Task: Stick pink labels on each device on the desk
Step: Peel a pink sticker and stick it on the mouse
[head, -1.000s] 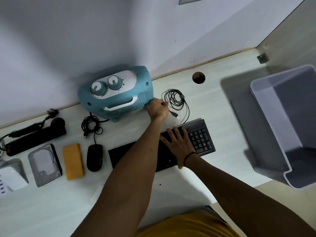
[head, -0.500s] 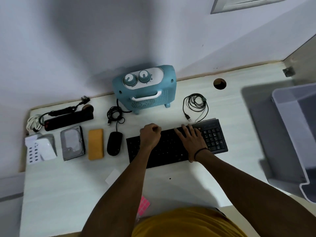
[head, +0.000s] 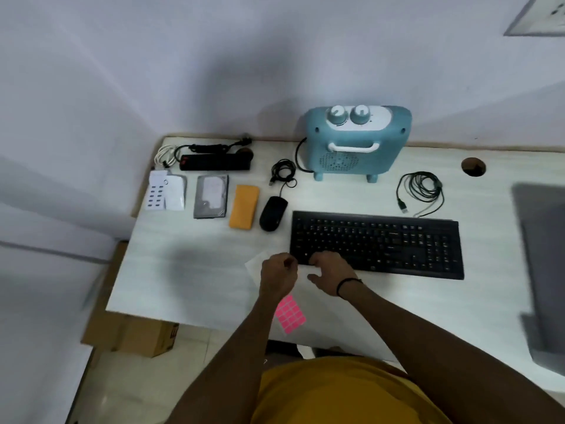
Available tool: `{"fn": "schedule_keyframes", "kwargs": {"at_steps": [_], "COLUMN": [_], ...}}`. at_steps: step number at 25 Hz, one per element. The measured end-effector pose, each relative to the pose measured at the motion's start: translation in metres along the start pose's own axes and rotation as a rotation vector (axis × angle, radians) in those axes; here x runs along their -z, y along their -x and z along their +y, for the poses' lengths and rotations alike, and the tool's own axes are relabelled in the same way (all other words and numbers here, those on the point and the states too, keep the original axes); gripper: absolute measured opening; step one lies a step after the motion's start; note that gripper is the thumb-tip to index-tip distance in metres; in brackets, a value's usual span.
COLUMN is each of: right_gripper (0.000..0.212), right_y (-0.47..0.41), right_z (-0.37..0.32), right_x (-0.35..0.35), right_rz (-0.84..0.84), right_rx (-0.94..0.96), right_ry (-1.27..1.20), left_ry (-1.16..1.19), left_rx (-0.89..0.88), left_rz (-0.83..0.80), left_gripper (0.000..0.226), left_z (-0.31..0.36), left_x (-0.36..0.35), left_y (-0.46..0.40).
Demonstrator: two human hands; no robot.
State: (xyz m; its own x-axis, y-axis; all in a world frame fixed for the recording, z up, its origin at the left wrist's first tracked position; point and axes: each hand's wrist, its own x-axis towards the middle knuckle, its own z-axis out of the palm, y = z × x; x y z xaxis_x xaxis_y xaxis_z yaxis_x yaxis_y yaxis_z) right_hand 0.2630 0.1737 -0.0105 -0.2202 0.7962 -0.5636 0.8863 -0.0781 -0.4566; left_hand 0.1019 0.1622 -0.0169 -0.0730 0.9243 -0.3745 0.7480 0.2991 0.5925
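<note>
One white desk (head: 189, 270), lilac walls (head: 122, 71)

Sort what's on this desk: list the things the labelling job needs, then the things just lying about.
For the job: pink label sheet, keyboard, mouse, blue heater, power strip, hard drive, white charger, orange case.

Lying about: loose cable coil, grey bin, cardboard box under the desk.
</note>
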Motion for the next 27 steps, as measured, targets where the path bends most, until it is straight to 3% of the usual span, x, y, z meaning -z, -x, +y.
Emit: {"fn": "schedule_keyframes", "kwargs": {"at_steps": [4, 6, 9, 12, 19, 24, 27], "right_gripper": [0.048, 0.049, 0.054, 0.058, 0.025, 0.018, 0.029], "right_y": [0.005, 0.004, -0.002, -0.001, -0.004, -0.001, 0.000], "right_z": [-0.034, -0.046, -0.071, -0.094, -0.105, -0.113, -0.121], "right_x": [-0.046, -0.060, -0.075, -0.091, -0.096, -0.100, -0.078], "right_rz": [-0.062, -0.066, -0.075, -0.152, -0.265, -0.286, -0.242], "right_rx": [-0.069, -0.095, -0.158, -0.275, -0.318, -0.220, -0.169], "right_ry": [-0.104, -0.111, -0.143, -0.234, -0.272, -0.474, -0.592], "left_ry": [0.116, 0.155, 0.169, 0.161, 0.200, 0.721, 0.938], "left_rx": [0.302, 0.405, 0.427, 0.428, 0.406, 0.607, 0.537], "left_rz": [0.167, 0.113, -0.039, -0.073, -0.231, -0.134, -0.100], "left_gripper": [0.019, 0.026, 0.034, 0.036, 0.044, 0.059, 0.038], "left_z": [-0.055, -0.073, -0.090, -0.105, -0.112, -0.130, -0.125], "left_x": [0.026, 0.034, 0.037, 0.043, 0.044, 0.052, 0.067], "left_y": [0.040, 0.053, 0.069, 0.078, 0.079, 0.086, 0.082]}}
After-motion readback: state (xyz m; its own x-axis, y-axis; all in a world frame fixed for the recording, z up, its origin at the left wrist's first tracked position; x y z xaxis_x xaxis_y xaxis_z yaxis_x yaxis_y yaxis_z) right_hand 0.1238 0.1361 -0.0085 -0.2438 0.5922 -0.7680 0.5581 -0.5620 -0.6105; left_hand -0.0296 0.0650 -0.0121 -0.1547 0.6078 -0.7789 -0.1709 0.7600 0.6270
